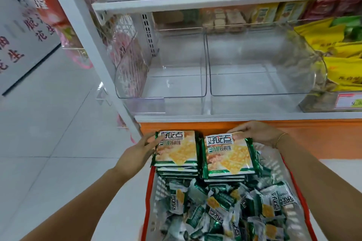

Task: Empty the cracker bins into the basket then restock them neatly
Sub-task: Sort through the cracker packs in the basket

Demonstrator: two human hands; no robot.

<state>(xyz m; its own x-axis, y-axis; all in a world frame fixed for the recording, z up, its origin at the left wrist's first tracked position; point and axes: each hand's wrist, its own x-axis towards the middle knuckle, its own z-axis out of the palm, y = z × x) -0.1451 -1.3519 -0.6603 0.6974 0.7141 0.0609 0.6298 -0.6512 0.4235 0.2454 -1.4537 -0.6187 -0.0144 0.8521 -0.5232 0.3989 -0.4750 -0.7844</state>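
Floor (49,123): pale tiles, left of frame. Shelf (215,118): white, across centre, carrying two clear cracker bins (162,95), both bare inside. Yellow packs (342,64) at far right.

Basket (148,191): red-rimmed, lower centre, holding loose small packets (215,207) and, at its far end, a left stack (176,148) and a right stack (229,154) of flat green cracker packs.

Left hand (135,154): fingers straight, slightly spread, touching the left stack's side.

Right hand (258,133): fingers together, laid along the right stack's far edge; thumb hidden.
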